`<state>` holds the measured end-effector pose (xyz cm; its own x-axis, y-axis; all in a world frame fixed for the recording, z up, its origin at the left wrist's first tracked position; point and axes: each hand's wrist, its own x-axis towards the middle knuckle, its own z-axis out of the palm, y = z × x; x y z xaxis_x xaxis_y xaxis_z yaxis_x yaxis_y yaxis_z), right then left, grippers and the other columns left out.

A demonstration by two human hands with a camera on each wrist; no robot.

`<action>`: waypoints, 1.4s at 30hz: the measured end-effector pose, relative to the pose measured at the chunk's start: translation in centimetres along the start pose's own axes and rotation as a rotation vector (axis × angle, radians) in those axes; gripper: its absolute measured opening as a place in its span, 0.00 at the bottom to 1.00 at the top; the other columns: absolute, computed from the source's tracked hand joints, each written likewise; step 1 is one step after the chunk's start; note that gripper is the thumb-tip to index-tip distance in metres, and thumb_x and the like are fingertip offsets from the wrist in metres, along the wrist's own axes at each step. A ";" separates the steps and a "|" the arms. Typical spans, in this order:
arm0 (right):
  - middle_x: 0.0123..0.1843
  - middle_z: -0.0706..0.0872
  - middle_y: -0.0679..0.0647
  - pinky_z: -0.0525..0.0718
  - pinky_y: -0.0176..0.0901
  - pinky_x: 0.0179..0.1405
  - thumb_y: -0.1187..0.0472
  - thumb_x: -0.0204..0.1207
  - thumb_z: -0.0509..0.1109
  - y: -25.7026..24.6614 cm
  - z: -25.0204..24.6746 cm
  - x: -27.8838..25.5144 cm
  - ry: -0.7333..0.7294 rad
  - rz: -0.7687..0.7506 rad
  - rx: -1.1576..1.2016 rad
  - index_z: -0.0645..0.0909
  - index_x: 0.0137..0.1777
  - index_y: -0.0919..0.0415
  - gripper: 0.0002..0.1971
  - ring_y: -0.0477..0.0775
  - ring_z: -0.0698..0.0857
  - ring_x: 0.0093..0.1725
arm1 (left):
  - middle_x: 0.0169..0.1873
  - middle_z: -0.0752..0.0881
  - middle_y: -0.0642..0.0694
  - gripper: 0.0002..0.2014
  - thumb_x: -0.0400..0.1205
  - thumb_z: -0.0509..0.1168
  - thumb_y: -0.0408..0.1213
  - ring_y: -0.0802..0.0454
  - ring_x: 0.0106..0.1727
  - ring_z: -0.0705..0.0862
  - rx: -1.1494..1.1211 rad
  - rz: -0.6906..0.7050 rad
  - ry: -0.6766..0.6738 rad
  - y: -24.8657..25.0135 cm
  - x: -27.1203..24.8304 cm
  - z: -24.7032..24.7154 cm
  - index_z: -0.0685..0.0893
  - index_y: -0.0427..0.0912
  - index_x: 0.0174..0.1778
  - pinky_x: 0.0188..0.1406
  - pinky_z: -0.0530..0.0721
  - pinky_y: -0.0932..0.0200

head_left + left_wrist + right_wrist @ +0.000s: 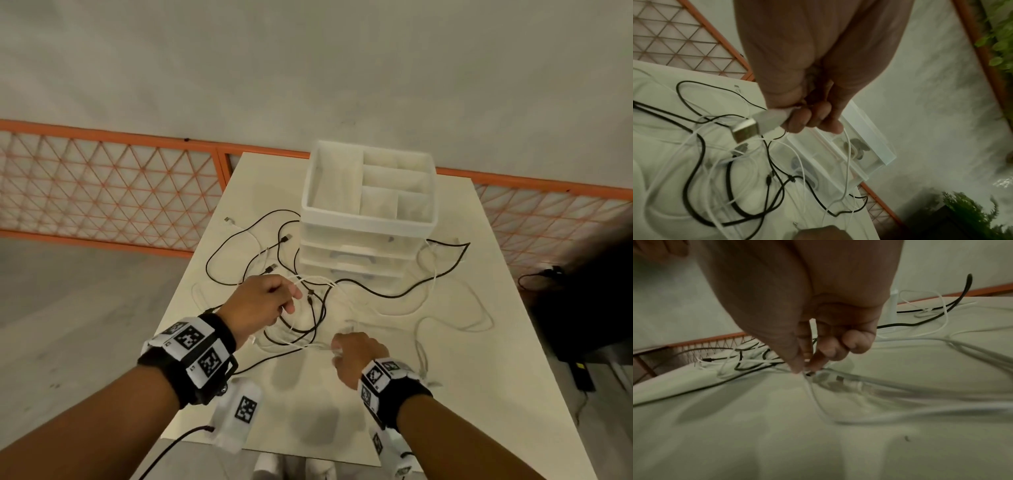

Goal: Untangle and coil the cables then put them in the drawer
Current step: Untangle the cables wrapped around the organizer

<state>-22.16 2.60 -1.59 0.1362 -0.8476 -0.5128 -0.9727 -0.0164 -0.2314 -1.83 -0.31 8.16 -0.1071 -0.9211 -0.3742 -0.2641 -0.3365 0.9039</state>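
Several black cables (370, 291) and white cables (424, 329) lie tangled on the white table (308, 394), in front of a white drawer unit (368, 240) whose drawers look closed. My left hand (270, 301) is raised above the tangle. It grips the white USB plug (760, 123) of a white cable (847, 162) that hangs down from its curled fingers. My right hand (352, 356) is low on the table. Its thumb and fingertips (797, 366) pinch a thin white cable (818, 400) at the near edge of the tangle.
An open divided tray (370, 185) forms the top of the drawer unit. An orange lattice fence (109, 185) runs behind the table. A dark box (582, 301) stands on the floor to the right. Green plants (999, 40) show in the left wrist view.
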 end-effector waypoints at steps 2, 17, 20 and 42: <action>0.66 0.84 0.52 0.80 0.47 0.61 0.55 0.81 0.63 -0.4 -0.7 -0.1 0.049 -0.008 -0.031 0.82 0.62 0.47 0.12 0.58 0.84 0.63 | 0.36 0.91 0.48 0.08 0.85 0.64 0.33 0.55 0.29 0.73 0.036 0.022 0.029 -0.4 -0.1 -0.6 0.87 0.39 0.43 0.32 0.72 0.60; 0.23 0.81 0.49 0.75 0.40 0.32 0.48 0.81 0.71 2.7 -19.5 -5.6 0.951 -0.131 0.779 0.84 0.42 0.47 0.08 0.43 0.77 0.21 | 0.36 0.90 0.45 0.09 0.87 0.63 0.35 0.56 0.27 0.71 -0.044 0.084 0.056 0.8 1.2 -0.8 0.83 0.37 0.42 0.28 0.71 0.62; 0.20 0.77 0.48 0.71 0.41 0.31 0.48 0.81 0.71 5.3 -18.9 -5.5 0.985 0.020 0.772 0.84 0.43 0.49 0.08 0.45 0.72 0.20 | 0.40 0.91 0.38 0.11 0.87 0.64 0.37 0.58 0.23 0.67 -0.125 0.064 0.030 1.6 1.3 -2.0 0.81 0.36 0.41 0.23 0.68 0.64; 0.33 0.86 0.61 0.74 0.44 0.24 0.72 0.84 0.64 -2.3 -17.4 -6.8 0.469 -0.302 1.407 0.75 0.69 0.56 0.17 0.56 0.73 0.22 | 0.33 0.88 0.47 0.10 0.84 0.68 0.42 0.53 0.32 0.77 -0.028 0.298 -0.305 6.6 -0.6 4.0 0.82 0.37 0.48 0.34 0.75 0.57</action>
<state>-24.10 -0.81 16.82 -0.0430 -0.9970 -0.0638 0.0838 0.0600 -0.9947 -7.34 -1.19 13.48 -0.4542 -0.8804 -0.1364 -0.1532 -0.0736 0.9854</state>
